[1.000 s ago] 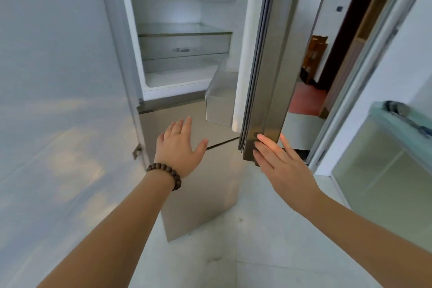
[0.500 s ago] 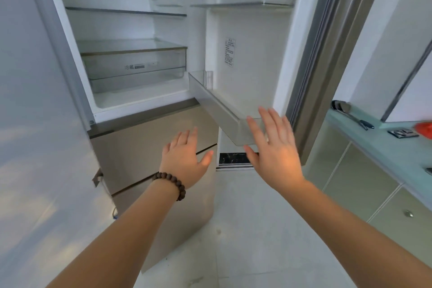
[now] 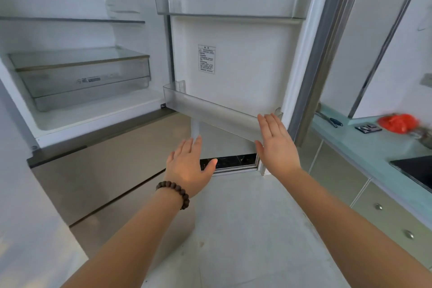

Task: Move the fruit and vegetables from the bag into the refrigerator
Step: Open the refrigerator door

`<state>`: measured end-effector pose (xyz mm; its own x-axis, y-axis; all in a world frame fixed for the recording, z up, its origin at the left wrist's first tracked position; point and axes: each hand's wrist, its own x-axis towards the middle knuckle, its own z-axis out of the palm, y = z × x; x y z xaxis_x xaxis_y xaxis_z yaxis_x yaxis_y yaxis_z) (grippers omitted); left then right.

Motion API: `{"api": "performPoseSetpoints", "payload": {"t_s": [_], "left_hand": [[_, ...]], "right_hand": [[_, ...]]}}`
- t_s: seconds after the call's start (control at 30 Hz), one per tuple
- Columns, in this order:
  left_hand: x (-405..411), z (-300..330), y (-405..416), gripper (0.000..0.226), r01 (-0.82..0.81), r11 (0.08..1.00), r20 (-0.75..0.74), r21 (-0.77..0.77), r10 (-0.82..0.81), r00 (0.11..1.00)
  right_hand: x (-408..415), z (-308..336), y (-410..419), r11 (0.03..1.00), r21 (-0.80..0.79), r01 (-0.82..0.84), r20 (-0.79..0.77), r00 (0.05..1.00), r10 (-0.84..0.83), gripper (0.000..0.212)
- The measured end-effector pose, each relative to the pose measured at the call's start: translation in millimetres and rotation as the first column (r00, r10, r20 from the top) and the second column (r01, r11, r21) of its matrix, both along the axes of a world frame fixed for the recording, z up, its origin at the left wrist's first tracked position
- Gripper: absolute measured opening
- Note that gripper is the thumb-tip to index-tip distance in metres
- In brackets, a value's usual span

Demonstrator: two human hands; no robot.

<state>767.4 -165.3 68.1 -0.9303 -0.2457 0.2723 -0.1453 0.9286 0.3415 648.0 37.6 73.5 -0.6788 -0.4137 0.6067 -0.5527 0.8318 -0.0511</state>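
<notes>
We have the refrigerator door (image 3: 245, 58) open; left hand (image 3: 187, 168) and right hand (image 3: 275, 147) spread, empty. Next: fetch produce from the red bag (image 3: 397, 123).

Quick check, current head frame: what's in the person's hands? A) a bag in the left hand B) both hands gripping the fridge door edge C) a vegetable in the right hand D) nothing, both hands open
D: the left hand and the right hand both show straight, spread fingers with nothing in them, held in front of the open refrigerator door and its lower door bin.
</notes>
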Motion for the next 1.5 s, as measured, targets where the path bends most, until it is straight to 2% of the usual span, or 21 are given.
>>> {"api": "performPoseSetpoints", "payload": {"t_s": [0.27,0.37,0.83,1.0,1.17,1.33,1.5], "left_hand": [[-37,4,20,0.072,0.033,0.999,-0.007,0.002,-0.033,0.999],[-47,2,25,0.072,0.038,0.999,-0.009,0.011,-0.038,0.999],[-83,-7,31,0.073,0.014,1.0,0.066,0.006,-0.014,0.998],[-90,-12,32,0.073,0.035,0.999,0.054,0.009,-0.036,0.998],[-89,-16,37,0.074,0.102,0.995,0.026,0.017,-0.103,0.994],[-80,-27,55,0.072,0.185,0.982,-0.014,-0.035,-0.186,0.982],[-66,-44,79,0.07,0.338,0.941,0.001,-0.008,-0.338,0.941]], "right_hand": [[-78,17,39,0.992,-0.03,0.121,0.222,0.969,-0.111,0.066],[-99,24,45,0.99,-0.029,0.14,0.262,0.957,-0.128,0.064],[-125,19,55,0.985,-0.028,0.172,0.239,0.958,-0.16,0.071],[-106,10,60,0.985,-0.006,0.173,0.237,0.957,-0.167,0.073],[-65,-11,69,0.981,-0.031,0.194,0.3,0.937,-0.176,0.07],[-11,-31,77,0.962,-0.085,0.26,0.333,0.917,-0.218,0.064],[48,-56,90,0.909,-0.155,0.386,0.374,0.875,-0.308,0.062]]}}
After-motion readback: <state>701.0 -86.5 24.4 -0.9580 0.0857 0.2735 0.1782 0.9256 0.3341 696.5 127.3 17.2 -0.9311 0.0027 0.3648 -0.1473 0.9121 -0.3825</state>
